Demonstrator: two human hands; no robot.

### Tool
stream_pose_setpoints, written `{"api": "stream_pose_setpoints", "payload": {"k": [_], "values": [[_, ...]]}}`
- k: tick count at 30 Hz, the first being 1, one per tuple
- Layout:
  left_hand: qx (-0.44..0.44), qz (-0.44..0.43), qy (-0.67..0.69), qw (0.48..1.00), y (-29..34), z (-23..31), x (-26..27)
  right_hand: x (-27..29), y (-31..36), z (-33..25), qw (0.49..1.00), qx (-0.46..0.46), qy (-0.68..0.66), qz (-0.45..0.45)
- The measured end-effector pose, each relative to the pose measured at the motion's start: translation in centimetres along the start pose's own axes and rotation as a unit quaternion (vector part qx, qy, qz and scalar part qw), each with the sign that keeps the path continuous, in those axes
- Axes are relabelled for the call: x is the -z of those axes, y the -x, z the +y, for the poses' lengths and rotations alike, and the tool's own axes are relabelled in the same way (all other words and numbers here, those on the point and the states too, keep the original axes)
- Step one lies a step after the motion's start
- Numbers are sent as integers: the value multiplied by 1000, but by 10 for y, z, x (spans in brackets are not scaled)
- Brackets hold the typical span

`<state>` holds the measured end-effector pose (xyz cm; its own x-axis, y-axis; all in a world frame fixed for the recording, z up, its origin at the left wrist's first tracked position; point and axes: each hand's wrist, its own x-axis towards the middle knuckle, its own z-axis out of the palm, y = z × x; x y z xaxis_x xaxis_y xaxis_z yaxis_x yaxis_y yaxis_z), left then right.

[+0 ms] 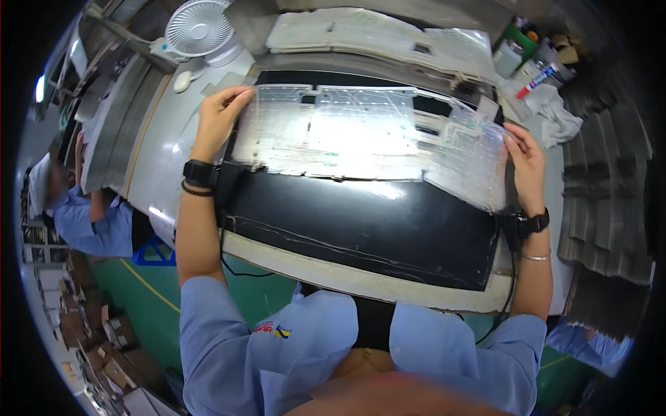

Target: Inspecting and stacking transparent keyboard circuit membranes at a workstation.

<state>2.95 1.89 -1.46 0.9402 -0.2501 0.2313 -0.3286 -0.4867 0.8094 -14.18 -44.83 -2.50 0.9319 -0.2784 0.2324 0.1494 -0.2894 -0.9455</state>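
Note:
A long, see-through flexible circuit film (364, 125) with printed traces, cut-outs and notches, like a keyboard membrane, stretches between my two hands above a black mat (361, 229). Its upper left corner is pinched between the thumb and fingers of my left hand (225, 114). My right hand (527, 163) pinches the film's right end, which bends down toward me. Light glares off the middle of the film and off the mat just below it. Whether the film's lower edge touches the mat, I cannot tell.
Behind the mat lies a stack of similar films (374, 35). A white fan (198, 31) stands at the back left. Bottles, a red-and-blue marker (538, 81) and a crumpled white cloth (558, 118) sit at the back right. Grey layered sheets (603, 187) line the right. Another person (97, 215) works at left.

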Motion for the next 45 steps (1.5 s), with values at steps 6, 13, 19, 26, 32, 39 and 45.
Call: {"api": "stream_pose_setpoints", "payload": {"k": [6, 13, 19, 26, 32, 39, 45], "values": [[24, 36, 58, 997, 7, -5, 10, -8, -1, 0, 998, -44, -49, -22], [66, -4, 137, 988, 0, -10, 6, -29, -8, -9, 995, 9, 98, -10], [71, -19, 118, 990, 0, -9, 4, -9, -10, 4, 998, -41, 45, -4], [49, -45, 63, 996, 5, 2, -7, 12, -10, -7, 910, 14, 402, 103], [45, -48, 60, 996, 3, 0, -6, 42, -23, 19, 847, 265, 433, 158], [53, -48, 56, 996, 5, 0, -5, 37, -19, -11, 938, -149, 305, 73], [49, -63, 64, 995, 3, -1, -5, 10, -24, 16, 895, 223, 386, 0]]}}
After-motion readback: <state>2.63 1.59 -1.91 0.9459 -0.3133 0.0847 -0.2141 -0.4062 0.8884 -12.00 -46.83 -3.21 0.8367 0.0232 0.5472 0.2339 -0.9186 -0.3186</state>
